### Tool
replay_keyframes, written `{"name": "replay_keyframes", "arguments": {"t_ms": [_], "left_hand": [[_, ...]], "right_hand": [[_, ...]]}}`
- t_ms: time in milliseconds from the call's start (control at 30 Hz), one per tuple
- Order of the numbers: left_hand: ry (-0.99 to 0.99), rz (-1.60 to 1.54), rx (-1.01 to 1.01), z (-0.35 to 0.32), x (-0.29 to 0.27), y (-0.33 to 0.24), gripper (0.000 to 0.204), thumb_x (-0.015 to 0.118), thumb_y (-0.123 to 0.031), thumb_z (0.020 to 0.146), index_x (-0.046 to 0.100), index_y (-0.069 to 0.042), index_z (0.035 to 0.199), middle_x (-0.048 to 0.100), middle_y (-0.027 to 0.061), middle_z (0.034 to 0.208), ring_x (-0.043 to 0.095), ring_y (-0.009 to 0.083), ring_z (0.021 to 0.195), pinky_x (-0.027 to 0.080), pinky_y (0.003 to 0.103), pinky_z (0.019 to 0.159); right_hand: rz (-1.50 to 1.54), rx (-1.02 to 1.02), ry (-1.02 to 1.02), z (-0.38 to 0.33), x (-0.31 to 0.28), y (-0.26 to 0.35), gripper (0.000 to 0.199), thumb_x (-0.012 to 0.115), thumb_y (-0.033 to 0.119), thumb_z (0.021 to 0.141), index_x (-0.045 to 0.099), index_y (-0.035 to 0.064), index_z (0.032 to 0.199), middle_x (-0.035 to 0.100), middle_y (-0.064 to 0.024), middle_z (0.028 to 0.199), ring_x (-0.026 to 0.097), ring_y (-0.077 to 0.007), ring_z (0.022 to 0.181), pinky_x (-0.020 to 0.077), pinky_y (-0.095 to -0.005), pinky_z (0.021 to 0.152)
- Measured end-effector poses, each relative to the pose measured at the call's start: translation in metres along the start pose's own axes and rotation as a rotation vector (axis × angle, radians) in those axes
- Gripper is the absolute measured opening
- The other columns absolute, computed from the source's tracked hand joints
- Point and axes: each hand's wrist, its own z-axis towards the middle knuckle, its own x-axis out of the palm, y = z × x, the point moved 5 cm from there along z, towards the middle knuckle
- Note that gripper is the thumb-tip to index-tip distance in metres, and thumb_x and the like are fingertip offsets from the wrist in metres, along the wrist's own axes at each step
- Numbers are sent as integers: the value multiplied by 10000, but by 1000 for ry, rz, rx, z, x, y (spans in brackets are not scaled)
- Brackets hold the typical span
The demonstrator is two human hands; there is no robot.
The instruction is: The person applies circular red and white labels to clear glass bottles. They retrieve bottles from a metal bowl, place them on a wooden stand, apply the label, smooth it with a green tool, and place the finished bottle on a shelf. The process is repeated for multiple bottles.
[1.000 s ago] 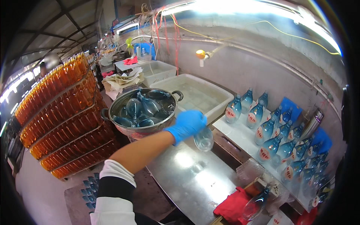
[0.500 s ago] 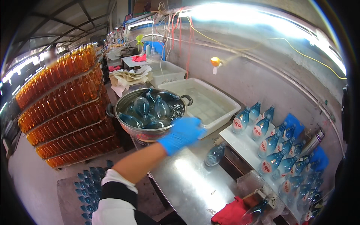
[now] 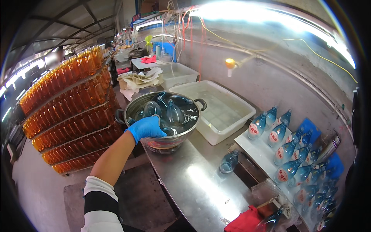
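My left hand (image 3: 147,128), in a blue glove, reaches over the near rim of a two-handled metal pot (image 3: 195,129). Its fingers curl down among the bottles inside; the tips are hidden, so what they grip cannot be made out. Several blue glass bottles lie in water in the pot, one bottle (image 3: 174,113) tilted with its neck upward. Close beside my fingers another bottle (image 3: 172,130) lies on its side. A single blue bottle (image 3: 229,162) stands on the metal table (image 3: 183,164) to the right. My right hand is out of view.
Behind the pot is a white tub (image 3: 216,135) of water. On the right, a white board (image 3: 247,145) carries several labelled blue bottles (image 3: 279,135). Near the front lies a red cloth (image 3: 245,220). Stacked amber bottles (image 3: 69,112) stand on the left. Papers (image 3: 141,79) lie farther back.
My left hand has moved left from outside the pot's right near edge to over its near rim, with the fingers now inside. The whole view has shifted slightly.
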Motion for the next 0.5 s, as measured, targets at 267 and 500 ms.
{"name": "replay_keyframes", "arguments": {"t_ms": [267,500], "left_hand": [[-49,-271,103,5,-3,-3,367,679,-301,772,577,-9,970,604,134,954,590,248,860,459,334,771],[-417,-76,-32,1,-18,-41,337,387,-313,887,590,-50,945,624,194,887,594,366,840,457,425,765]], "right_hand": [[-498,300,6,11,60,-77,331,390,234,958,486,138,656,419,41,557,354,-87,460,286,-222,451],[-1321,-531,1302,-28,143,-101,240,580,269,857,654,56,777,582,-84,666,539,-175,573,405,-286,550]]}}
